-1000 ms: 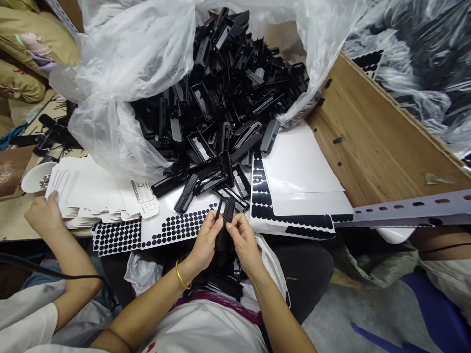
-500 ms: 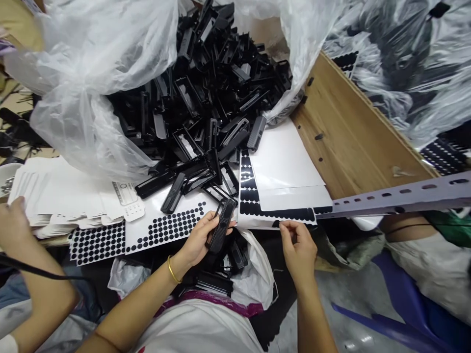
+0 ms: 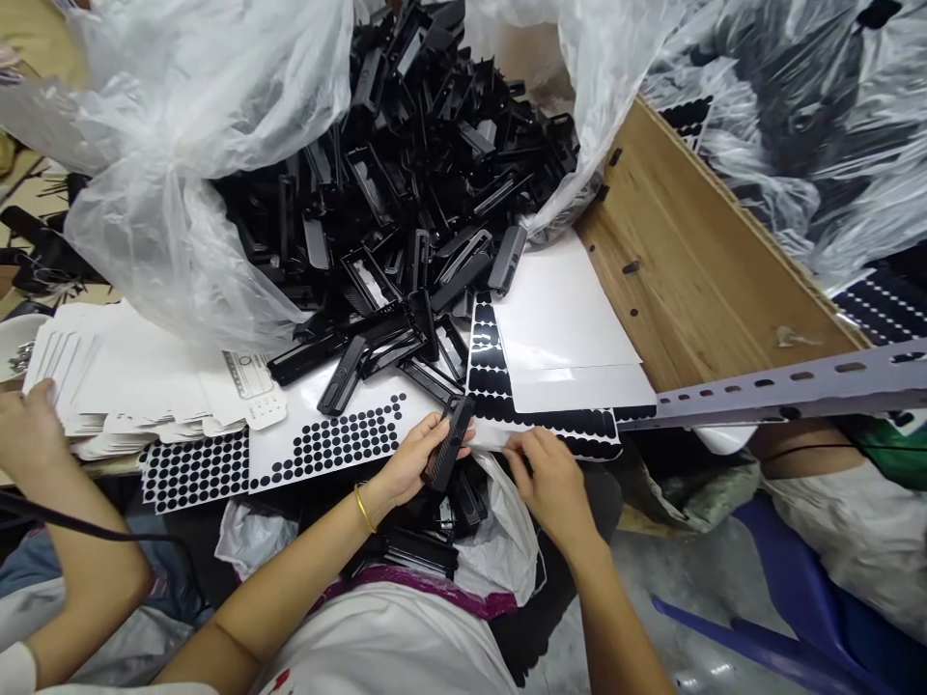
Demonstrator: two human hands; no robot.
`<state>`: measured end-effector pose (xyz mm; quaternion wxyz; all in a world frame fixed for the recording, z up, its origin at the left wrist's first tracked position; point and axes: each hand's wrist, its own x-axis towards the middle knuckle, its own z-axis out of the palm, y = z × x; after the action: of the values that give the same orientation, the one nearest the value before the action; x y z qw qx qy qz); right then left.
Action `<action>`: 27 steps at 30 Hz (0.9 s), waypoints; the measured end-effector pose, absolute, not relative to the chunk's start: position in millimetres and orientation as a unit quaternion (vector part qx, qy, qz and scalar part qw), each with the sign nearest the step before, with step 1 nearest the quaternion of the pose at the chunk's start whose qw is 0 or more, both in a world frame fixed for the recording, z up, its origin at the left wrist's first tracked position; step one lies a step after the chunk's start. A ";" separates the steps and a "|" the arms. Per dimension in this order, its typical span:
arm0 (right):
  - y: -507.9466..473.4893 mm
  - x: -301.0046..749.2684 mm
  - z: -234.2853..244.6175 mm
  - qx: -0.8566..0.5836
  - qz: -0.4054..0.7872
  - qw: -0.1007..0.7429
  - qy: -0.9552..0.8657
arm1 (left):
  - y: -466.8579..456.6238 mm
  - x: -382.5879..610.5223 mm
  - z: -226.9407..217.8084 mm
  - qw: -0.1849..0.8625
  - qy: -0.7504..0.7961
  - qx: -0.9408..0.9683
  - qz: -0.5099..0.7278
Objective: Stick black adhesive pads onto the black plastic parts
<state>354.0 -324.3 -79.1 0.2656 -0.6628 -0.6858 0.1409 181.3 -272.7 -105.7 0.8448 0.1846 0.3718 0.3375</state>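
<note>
My left hand (image 3: 416, 458) is closed around a long black plastic piece (image 3: 450, 444) with a textured face, held tilted over the table's front edge. To its right, my right hand (image 3: 554, 483) has thumb and fingers drawn together in a pinch; what lies between them is too small to make out. That hand is at the front edge of a sheet of black round stickers (image 3: 579, 432), apart from the black piece. Another sheet of black dots (image 3: 348, 436) lies left of my left hand, with part of its dots gone.
A large heap of black plastic pieces (image 3: 406, 193) spills from a clear plastic bag (image 3: 217, 87). White cards (image 3: 137, 367) are stacked at left, beside another person's hand (image 3: 33, 425). A wooden panel (image 3: 695, 261) stands at right. An open bag (image 3: 499, 550) with black pieces sits below.
My right hand has moved left from the sticker sheet's edge, closer to the black piece. My left hand has shifted slightly right and up with the piece.
</note>
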 end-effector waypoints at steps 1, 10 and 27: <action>-323.4 346.0 -77.3 -0.659 0.205 0.304 -0.657 | -272.5 180.0 -104.5 0.847 0.368 0.185 0.337; -297.5 302.0 -79.8 -0.608 0.503 0.483 -0.381 | -277.2 157.4 -94.3 0.864 0.340 0.222 0.297; -293.4 292.2 -77.0 -0.639 0.488 0.443 -0.395 | -283.2 153.6 -91.0 0.833 0.380 0.271 0.297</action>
<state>292.2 -293.4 -77.0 0.4433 -0.6395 -0.3953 0.4881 153.6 -283.2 -91.0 0.8331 0.2706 0.3801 0.2969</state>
